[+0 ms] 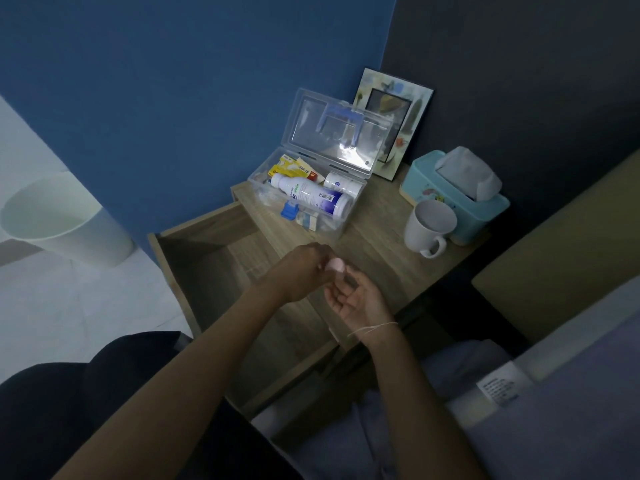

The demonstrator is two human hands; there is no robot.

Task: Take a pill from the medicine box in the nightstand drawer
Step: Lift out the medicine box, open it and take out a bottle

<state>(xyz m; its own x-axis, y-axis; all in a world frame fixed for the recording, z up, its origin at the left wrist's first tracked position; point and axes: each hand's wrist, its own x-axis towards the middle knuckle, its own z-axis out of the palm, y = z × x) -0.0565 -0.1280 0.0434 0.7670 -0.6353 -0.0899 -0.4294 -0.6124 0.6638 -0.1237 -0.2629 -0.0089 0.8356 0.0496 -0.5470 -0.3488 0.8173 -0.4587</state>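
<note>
Head view, left hand (304,268) tilting pink container (335,265) toward right palm (356,299)

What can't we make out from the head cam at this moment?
- Small pink object: left hand fingers wrap part of it, dim and blurred; pill bottle, cap or something else, cannot tell.
- Right hand palm: shadowed; whether a pill lies in it, cannot tell.
- Medicine box lower contents: covered by the white bottle; labels too small.
- Drawer front: cut off behind the forearms.
</note>
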